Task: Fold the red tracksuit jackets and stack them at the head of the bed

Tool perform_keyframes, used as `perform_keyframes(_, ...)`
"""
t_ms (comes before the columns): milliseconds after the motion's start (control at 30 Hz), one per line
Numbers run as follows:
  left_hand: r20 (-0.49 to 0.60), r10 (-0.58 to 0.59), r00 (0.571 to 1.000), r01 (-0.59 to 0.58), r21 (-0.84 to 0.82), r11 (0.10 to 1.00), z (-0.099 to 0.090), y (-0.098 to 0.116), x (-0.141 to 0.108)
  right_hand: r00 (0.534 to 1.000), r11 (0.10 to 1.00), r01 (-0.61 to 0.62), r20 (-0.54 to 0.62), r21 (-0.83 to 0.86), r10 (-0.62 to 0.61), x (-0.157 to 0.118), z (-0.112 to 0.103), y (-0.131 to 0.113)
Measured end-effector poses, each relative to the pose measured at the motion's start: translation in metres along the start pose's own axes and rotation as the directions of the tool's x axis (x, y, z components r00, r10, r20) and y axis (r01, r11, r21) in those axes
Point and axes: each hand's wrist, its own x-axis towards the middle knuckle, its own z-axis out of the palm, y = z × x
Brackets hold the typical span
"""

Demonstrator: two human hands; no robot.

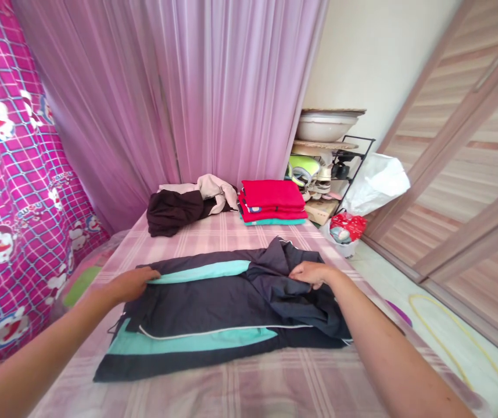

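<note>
A dark navy garment (205,305) with teal panels and white piping lies lengthwise across the bed; whether it is a jacket or trousers I cannot tell. Its left part is fairly flat, while the right part is bunched and creased. At the upper left corner, my left hand (139,281) is closed on the cloth beside a teal strip. My right hand (312,274) grips the rumpled fabric at the right, fingertips partly hidden in its folds. Behind it sit a folded stack of red and teal clothes (273,194) and a loose heap of dark brown and pale pink clothes (174,212).
The bed (270,383) has a pink plaid sheet. Mauve curtains (231,87) hang behind it, and a pink cartoon-print cloth (9,174) hangs at left. Right of the bed are a rack (362,168) with shoes and a basin, a white bag (379,183) and a wooden wardrobe (462,162).
</note>
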Motion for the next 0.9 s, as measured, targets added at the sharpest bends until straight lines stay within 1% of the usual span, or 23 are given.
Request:
perform_keyframes(67, 0.093, 0.012, 0.996, -0.006, -0.058, 0.998, -0.015, -0.004, 0.006, 0.989, 0.993, 0.018, -0.144, -0.118, -0.035, -0.001, -0.012, -0.005)
perform_keyframes(100, 0.102, 0.005, 0.995, 0.002, -0.077, 0.997, -0.023, -0.004, 0.011, 0.969, 0.984, 0.014, -0.239, -0.180, -0.058, 0.001, -0.018, -0.009)
perform_keyframes(133, 0.078, -0.010, 0.997, 0.016, -0.086, 0.996, -0.029, -0.003, 0.016, 0.939, 0.974, 0.003, -0.334, -0.227, -0.080, 0.004, -0.025, -0.014)
perform_keyframes(200, -0.048, -0.056, 0.997, 0.052, -0.080, 0.995, -0.036, 0.003, 0.029, 0.875, 0.968, -0.024, -0.473, -0.251, -0.101, 0.016, -0.037, -0.026)
perform_keyframes(267, -0.182, -0.098, 0.978, 0.088, -0.061, 0.994, -0.034, 0.012, 0.045, 0.827, 0.974, -0.059, -0.557, -0.217, -0.074, 0.031, -0.044, -0.041)
perform_keyframes(300, -0.218, -0.112, 0.970, 0.103, -0.052, 0.993, -0.029, 0.017, 0.053, 0.811, 0.977, -0.076, -0.583, -0.197, -0.054, 0.039, -0.045, -0.048)
perform_keyframes(367, -0.235, -0.131, 0.963, 0.125, -0.040, 0.991, -0.017, 0.025, 0.066, 0.804, 0.982, -0.094, -0.595, -0.165, -0.023, 0.055, -0.045, -0.061)
perform_keyframes(433, -0.217, -0.138, 0.966, 0.134, -0.034, 0.990, -0.004, 0.031, 0.073, 0.816, 0.983, -0.091, -0.578, -0.157, -0.017, 0.068, -0.043, -0.070)
perform_keyframes(533, -0.215, -0.138, 0.967, 0.138, -0.019, 0.990, 0.008, 0.034, 0.074, 0.837, 0.983, -0.051, -0.545, -0.174, -0.053, 0.075, -0.040, -0.069)
perform_keyframes(600, -0.234, -0.160, 0.959, 0.161, -0.015, 0.987, 0.010, 0.036, 0.071, 0.840, 0.982, -0.014, -0.536, -0.187, -0.090, 0.071, -0.038, -0.059)
perform_keyframes(667, -0.256, -0.192, 0.947, 0.194, -0.020, 0.981, 0.010, 0.038, 0.069, 0.820, 0.982, 0.002, -0.562, -0.191, -0.111, 0.060, -0.033, -0.044)
perform_keyframes(733, -0.262, -0.214, 0.941, 0.218, -0.017, 0.976, 0.009, 0.041, 0.069, 0.795, 0.980, -0.030, -0.599, -0.195, -0.095, 0.047, -0.021, -0.029)
perform_keyframes(767, -0.254, -0.223, 0.941, 0.228, -0.011, 0.974, 0.009, 0.042, 0.069, 0.793, 0.978, -0.061, -0.605, -0.199, -0.074, 0.041, -0.012, -0.023)
perform_keyframes(833, -0.223, -0.238, 0.945, 0.246, 0.008, 0.969, 0.008, 0.044, 0.072, 0.821, 0.971, -0.128, -0.571, -0.203, -0.011, 0.033, 0.005, -0.016)
perform_keyframes(900, -0.193, -0.250, 0.949, 0.259, 0.023, 0.966, 0.007, 0.045, 0.074, 0.848, 0.965, -0.168, -0.529, -0.201, 0.038, 0.030, 0.018, -0.015)
